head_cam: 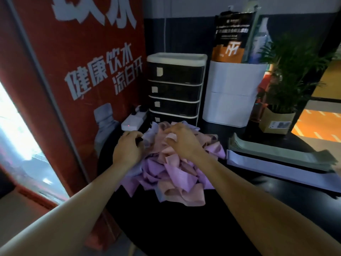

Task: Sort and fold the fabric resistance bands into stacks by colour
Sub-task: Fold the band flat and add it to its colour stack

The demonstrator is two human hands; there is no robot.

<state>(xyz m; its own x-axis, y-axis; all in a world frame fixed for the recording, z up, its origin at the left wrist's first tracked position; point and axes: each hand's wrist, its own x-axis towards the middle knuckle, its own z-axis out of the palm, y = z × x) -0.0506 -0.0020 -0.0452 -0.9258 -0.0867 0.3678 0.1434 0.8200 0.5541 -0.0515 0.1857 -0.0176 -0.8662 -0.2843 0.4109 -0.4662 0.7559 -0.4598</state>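
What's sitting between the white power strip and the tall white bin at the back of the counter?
In the head view, a black drawer unit with a white frame stands between the power strip and the white bin.

At nine to eleven o'clock, the red water-dispenser panel (73,52) bears white characters "健康饮水" above "凉白开"; larger characters at its top edge are cut off. The dark poster (231,37) at one o'clock carries small print too blurred to read.

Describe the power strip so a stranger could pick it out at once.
Start at the big red banner on the left. At its foot, beside the bottom of the black drawer unit, lies the white power strip with a small red light, just behind the pile of bands.
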